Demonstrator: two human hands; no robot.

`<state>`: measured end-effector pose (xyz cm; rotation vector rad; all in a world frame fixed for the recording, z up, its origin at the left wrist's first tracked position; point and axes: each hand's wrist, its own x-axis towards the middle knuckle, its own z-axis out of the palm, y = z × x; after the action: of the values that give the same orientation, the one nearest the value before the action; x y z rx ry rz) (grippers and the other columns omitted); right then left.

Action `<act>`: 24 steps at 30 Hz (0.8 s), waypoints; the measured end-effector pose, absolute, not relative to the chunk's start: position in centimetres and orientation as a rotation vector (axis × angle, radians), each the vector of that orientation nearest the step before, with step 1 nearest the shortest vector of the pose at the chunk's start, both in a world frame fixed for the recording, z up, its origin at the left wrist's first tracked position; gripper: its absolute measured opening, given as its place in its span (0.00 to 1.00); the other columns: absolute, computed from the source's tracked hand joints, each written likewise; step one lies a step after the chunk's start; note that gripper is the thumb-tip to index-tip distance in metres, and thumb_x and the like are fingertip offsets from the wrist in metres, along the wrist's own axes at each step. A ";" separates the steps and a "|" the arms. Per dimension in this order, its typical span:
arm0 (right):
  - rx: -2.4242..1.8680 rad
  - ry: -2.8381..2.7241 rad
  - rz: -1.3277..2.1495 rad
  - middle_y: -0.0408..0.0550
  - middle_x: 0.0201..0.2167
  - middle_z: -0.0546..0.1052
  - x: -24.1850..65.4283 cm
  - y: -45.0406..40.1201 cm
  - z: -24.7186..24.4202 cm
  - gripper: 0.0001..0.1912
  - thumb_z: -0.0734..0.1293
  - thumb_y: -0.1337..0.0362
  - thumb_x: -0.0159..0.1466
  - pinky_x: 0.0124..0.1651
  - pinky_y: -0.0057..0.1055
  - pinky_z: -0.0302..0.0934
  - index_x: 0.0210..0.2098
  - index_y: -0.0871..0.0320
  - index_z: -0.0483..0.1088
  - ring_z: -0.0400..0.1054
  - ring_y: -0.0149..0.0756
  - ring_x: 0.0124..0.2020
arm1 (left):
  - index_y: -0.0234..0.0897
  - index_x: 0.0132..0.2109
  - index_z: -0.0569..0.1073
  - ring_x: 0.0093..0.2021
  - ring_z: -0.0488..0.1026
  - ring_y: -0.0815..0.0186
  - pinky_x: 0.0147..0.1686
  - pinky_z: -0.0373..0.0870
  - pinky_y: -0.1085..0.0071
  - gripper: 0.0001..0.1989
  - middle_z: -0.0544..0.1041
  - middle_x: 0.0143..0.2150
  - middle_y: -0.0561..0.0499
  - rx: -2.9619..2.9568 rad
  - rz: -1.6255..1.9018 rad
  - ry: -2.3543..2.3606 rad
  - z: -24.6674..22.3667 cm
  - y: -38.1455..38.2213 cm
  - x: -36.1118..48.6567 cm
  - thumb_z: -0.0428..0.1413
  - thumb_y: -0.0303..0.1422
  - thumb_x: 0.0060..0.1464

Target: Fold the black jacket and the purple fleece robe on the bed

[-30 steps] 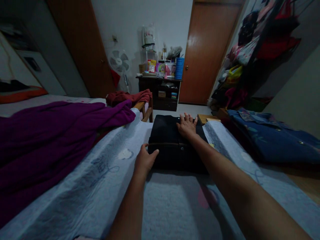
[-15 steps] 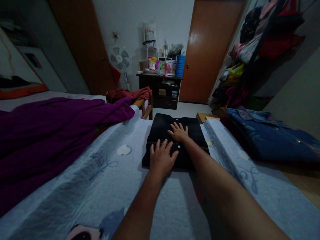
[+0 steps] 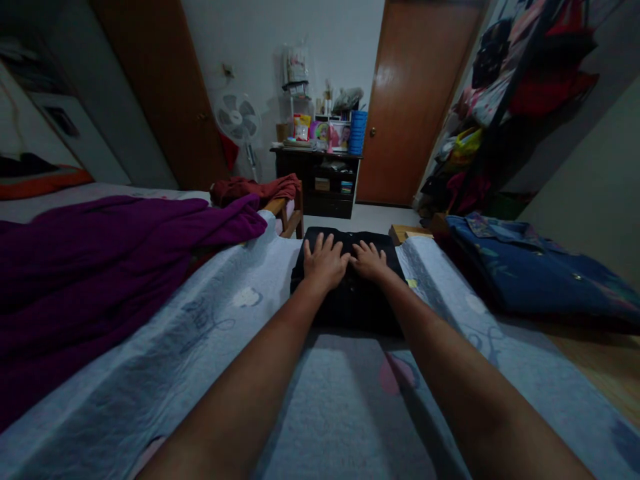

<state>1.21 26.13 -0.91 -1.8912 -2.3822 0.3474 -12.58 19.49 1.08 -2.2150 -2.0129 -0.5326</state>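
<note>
From my remote seat, I find the folded black garment (image 3: 360,310) lying squarely in front of me, toward the far end of the patterned pale blue sheet (image 3: 215,347). I judge this to be a moment of pressing or smoothing: palms want to stay flat and the weight even, since a hard push toward one side could skew the layers or ruck the sheet under them. My left hand (image 3: 325,265) is open, fingers loosely spread and pointing away from me, laid on the upper left of the garment. My right hand (image 3: 370,261) is open too, fingers fanned, resting right of the garment's middle. The thumbs come very near each other — whether they touch, I can't tell — and neither hand grips anything. How firmly they bear down I can't tell either. Left of the garment spreads a purple cloth (image 3: 115,260); well to its right lies a folded blue denim piece (image 3: 545,273) with buttons. Beyond the garment I see a dark cabinet (image 3: 289,193), with a white fan (image 3: 239,119) farther left.
</note>
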 end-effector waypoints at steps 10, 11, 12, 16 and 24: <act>-2.007 -2.312 0.389 0.40 0.72 0.36 1.2 25.2 -4.5 0.32 0.46 0.45 0.68 0.63 0.67 0.31 0.69 0.45 0.41 0.27 0.51 0.71 | 0.50 0.70 0.49 0.71 0.36 0.42 0.64 0.37 0.39 0.37 0.43 0.73 0.52 -2.380 -0.288 -2.272 -5.2 24.0 -14.2 0.34 0.58 0.58; -2.008 -2.310 0.393 0.40 0.72 0.36 1.2 25.3 -4.6 0.32 0.46 0.45 0.68 0.63 0.67 0.31 0.69 0.44 0.41 0.27 0.51 0.71 | 0.50 0.70 0.48 0.71 0.36 0.42 0.64 0.36 0.39 0.37 0.42 0.73 0.52 -2.380 -0.289 -2.278 -5.2 24.0 -14.2 0.34 0.58 0.58; -2.008 -2.305 0.397 0.40 0.72 0.36 1.2 25.3 -4.6 0.32 0.46 0.45 0.68 0.63 0.67 0.30 0.69 0.44 0.41 0.26 0.51 0.71 | 0.50 0.70 0.48 0.71 0.35 0.42 0.64 0.36 0.39 0.37 0.42 0.73 0.52 -2.380 -0.294 -2.283 -5.2 24.0 -14.2 0.34 0.58 0.58; -1.996 -2.287 0.422 0.40 0.72 0.35 1.3 25.4 -4.7 0.33 0.47 0.45 0.68 0.63 0.67 0.28 0.70 0.45 0.41 0.26 0.51 0.71 | 0.50 0.70 0.49 0.71 0.35 0.42 0.63 0.35 0.38 0.37 0.43 0.73 0.51 -2.376 -0.347 -2.283 -5.1 24.0 -14.1 0.36 0.58 0.58; -1.954 -2.237 0.399 0.42 0.72 0.39 1.3 25.0 -4.7 0.33 0.49 0.45 0.68 0.64 0.65 0.29 0.69 0.46 0.44 0.28 0.50 0.71 | 0.48 0.68 0.54 0.70 0.41 0.44 0.64 0.38 0.40 0.32 0.49 0.72 0.49 -2.349 -0.472 -2.255 -5.1 23.5 -14.1 0.40 0.53 0.60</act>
<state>1.34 25.02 -4.67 -1.9541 -2.2370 0.3993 -14.13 23.54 -5.15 -2.3487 -2.2552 -0.4723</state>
